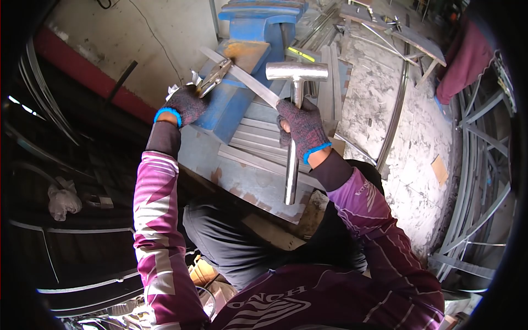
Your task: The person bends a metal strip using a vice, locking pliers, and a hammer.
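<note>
My left hand point(186, 105), in a dark knit glove with a blue cuff, is closed around the handles of locking pliers point(215, 77). The pliers' jaws grip a flat metal bar point(250, 81), which slants down toward my right hand. In my right hand point(302, 125), gloved the same way, is a shiny metal hammer point(297, 71), head up and handle hanging below the fist. The bar's lower end meets this hand; whether its fingers also hold the bar is hidden. Beneath the pliers and bar stands a blue bench vise point(223, 118) with a rusty top patch.
Several flat metal strips point(258, 140) lie on the grey metal bench top point(242, 184). A yellow-green tool point(301, 54) rests behind the hammer. Low wooden bench point(415, 44) stands back right. Metal frames point(478, 203) line the right side; a person's maroon clothing point(465, 58) shows there.
</note>
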A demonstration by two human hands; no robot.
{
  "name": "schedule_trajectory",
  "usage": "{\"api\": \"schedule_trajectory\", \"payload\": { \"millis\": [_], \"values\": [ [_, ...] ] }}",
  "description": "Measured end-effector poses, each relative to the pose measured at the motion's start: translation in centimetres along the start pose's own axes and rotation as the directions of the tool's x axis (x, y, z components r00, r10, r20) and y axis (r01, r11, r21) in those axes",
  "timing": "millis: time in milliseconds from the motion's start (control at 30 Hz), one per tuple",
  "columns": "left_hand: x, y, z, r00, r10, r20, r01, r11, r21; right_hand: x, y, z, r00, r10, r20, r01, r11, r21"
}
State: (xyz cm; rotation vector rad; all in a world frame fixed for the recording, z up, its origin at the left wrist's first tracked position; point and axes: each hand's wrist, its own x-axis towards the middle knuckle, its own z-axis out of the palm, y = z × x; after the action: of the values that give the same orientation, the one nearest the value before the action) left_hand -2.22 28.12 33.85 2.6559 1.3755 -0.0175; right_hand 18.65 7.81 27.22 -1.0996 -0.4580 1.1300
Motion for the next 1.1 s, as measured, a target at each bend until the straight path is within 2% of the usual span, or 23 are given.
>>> {"api": "schedule_trajectory", "payload": {
  "millis": [67,200,300,367,467,533,600,667,733,800,833,900,933,1000,1033,1067,1100],
  "values": [
    [0.2,0.1,-0.1,0.999,0.011,0.035,-0.012,0.999,0.039,0.1,0.1,0.0,1.0,0.006,0.0,-0.006,1.0,-0.003],
    [1.0,-1.0,0.8,1.0,-0.002,0.001,0.001,1.0,0.027,0.1,0.2,0.0,1.0,0.001,-0.005,-0.001,1.0,-0.006],
    [1.1,-0.8,0.7,1.0,0.0,0.028,-0.003,0.995,0.1,0.1,0.2,0.0,1.0,0.003,-0.013,-0.003,1.0,-0.009],
    [0.6,0.1,0.2,0.997,-0.083,-0.002,0.083,0.993,0.082,0.2,0.3,-0.1,1.0,-0.001,-0.024,0.0,1.0,-0.014],
    [1.2,-0.2,-0.2,0.995,-0.101,0.02,0.098,0.987,0.128,0.5,-0.2,-0.8,0.997,-0.026,-0.069,0.022,0.999,-0.044],
    [0.6,1.1,-1.6,0.992,-0.128,0.004,0.126,0.985,0.115,0.4,-2.2,-1.1,0.98,-0.153,-0.125,0.13,0.976,-0.173],
    [0.0,2.1,-2.7,0.986,-0.166,-0.019,0.167,0.982,0.09,2.4,-3.6,-1.8,0.903,-0.43,-0.007,0.397,0.84,-0.369],
    [-0.1,2.4,-3.2,0.979,-0.2,0.023,0.194,0.967,0.163,3.2,-7.9,-1.5,0.9,-0.404,0.165,0.423,0.714,-0.558],
    [-0.3,2.7,-3.4,0.979,-0.204,0.014,0.2,0.97,0.139,5.3,-11.4,0.1,0.81,-0.408,0.42,0.57,0.384,-0.726],
    [-0.7,3.1,-3.7,0.982,-0.188,-0.035,0.191,0.972,0.134,7.9,-13.7,2.1,0.656,-0.379,0.652,0.707,0.005,-0.708],
    [-1.1,3.4,-4.1,0.982,-0.182,-0.056,0.188,0.975,0.117,8.5,-14.9,3.4,0.651,-0.373,0.661,0.711,-0.005,-0.703],
    [-1.2,3.5,-4.6,0.977,-0.203,-0.061,0.209,0.971,0.115,9.1,-16.7,6.1,0.492,-0.439,0.752,0.77,-0.183,-0.611],
    [-1.3,3.6,-4.6,0.975,-0.215,-0.052,0.22,0.968,0.122,7.3,-17.4,7.9,0.494,-0.425,0.759,0.775,-0.181,-0.606],
    [-1.6,3.7,-4.7,0.975,-0.221,-0.017,0.221,0.966,0.131,2.9,-18.8,10.7,0.717,-0.412,0.563,0.687,0.282,-0.669],
    [-1.1,3.3,-4.3,0.977,-0.209,-0.046,0.214,0.968,0.13,3.9,-18.7,10.8,0.681,-0.444,0.582,0.7,0.163,-0.695],
    [-0.8,2.9,-4.0,0.977,-0.198,-0.076,0.206,0.97,0.132,5.6,-18.0,10.4,0.677,-0.442,0.588,0.704,0.159,-0.692],
    [-0.7,2.8,-3.9,0.976,-0.203,-0.081,0.212,0.969,0.129,7.7,-16.6,9.6,0.585,-0.478,0.655,0.758,0.033,-0.652]
  ]
}}
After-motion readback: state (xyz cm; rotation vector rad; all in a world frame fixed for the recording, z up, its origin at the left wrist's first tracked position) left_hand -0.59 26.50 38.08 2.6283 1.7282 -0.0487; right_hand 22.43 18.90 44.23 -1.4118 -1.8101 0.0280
